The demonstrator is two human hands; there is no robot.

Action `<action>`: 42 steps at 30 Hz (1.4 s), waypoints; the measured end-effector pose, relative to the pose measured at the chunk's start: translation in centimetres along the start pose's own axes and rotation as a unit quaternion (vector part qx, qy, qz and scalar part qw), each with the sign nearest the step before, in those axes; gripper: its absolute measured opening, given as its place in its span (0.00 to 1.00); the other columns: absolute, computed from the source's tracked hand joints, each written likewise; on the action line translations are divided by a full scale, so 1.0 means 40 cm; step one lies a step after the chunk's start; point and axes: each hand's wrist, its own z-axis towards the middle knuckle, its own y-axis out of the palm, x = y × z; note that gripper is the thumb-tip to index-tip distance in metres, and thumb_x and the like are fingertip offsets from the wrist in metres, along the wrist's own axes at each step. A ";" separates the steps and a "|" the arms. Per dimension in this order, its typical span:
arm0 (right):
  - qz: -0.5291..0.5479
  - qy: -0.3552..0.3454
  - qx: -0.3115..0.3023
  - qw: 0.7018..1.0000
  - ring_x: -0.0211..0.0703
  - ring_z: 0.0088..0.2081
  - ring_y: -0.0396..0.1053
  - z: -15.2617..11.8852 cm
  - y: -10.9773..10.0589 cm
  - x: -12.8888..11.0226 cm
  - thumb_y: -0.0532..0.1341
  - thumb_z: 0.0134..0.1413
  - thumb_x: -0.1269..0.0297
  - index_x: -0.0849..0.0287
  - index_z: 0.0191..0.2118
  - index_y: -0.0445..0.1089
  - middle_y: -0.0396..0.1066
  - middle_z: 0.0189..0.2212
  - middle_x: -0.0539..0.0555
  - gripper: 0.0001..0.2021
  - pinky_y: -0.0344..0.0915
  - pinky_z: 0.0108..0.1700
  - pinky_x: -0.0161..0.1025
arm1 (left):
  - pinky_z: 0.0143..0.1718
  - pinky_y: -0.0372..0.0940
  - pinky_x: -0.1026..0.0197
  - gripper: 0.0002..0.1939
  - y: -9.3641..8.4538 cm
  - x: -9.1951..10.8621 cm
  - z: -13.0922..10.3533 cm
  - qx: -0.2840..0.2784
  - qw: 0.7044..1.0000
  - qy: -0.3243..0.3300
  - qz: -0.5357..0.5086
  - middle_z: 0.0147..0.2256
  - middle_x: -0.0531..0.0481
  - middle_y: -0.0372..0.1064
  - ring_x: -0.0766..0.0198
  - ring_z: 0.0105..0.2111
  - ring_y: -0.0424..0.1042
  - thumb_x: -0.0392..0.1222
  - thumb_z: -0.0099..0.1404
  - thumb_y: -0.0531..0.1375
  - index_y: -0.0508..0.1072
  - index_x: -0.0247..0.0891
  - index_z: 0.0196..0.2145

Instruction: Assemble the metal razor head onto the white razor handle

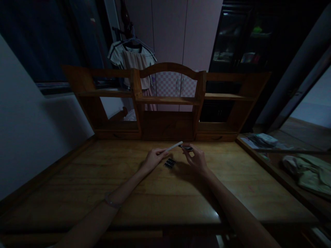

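Over the middle of the wooden desk (108,172), my left hand (154,158) pinches one end of a narrow white strip (174,146), which slants up to the right. My right hand (196,159) has its fingertips closed on a small dark object with a shiny edge (188,148). That object is at the strip's far end; whether the two touch I cannot tell. Below and between my hands, a few small black pieces (170,163) lie side by side on the desk, their kind too dim to make out. A band circles my left wrist.
A wooden shelf unit (169,100) spans the desk's back edge. Crumpled pale cloth (314,174) and a plastic-wrapped bundle (266,139) lie beyond the right edge. Clothes on hangers (131,57) hang behind the shelf, beside a pink wardrobe (169,34). The light is dim.
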 end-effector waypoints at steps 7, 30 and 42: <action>-0.027 0.012 0.039 0.999 0.44 0.35 0.72 0.004 -0.009 0.006 0.55 0.61 0.62 0.57 0.43 0.69 0.73 0.35 0.56 0.09 0.67 0.40 0.39 | 0.41 0.65 0.59 0.20 0.002 0.007 0.000 0.011 1.000 -0.002 0.005 0.39 0.44 0.76 0.55 0.39 0.73 0.52 0.60 0.59 0.77 0.36 0.43; -0.023 0.003 0.033 0.999 0.43 0.34 0.72 0.001 -0.006 -0.011 0.55 0.61 0.62 0.56 0.43 0.69 0.74 0.35 0.55 0.09 0.67 0.40 0.39 | 0.45 0.64 0.56 0.19 0.002 -0.007 0.004 0.033 0.999 -0.004 -0.010 0.42 0.45 0.75 0.55 0.42 0.73 0.52 0.60 0.59 0.77 0.37 0.43; -0.016 0.044 0.064 0.997 0.41 0.31 0.73 0.006 -0.019 -0.018 0.55 0.61 0.59 0.56 0.40 0.69 0.73 0.28 0.52 0.09 0.65 0.36 0.36 | 0.49 0.63 0.56 0.20 0.007 0.011 0.003 0.006 0.997 -0.042 -0.062 0.43 0.45 0.75 0.55 0.45 0.72 0.51 0.59 0.60 0.76 0.36 0.44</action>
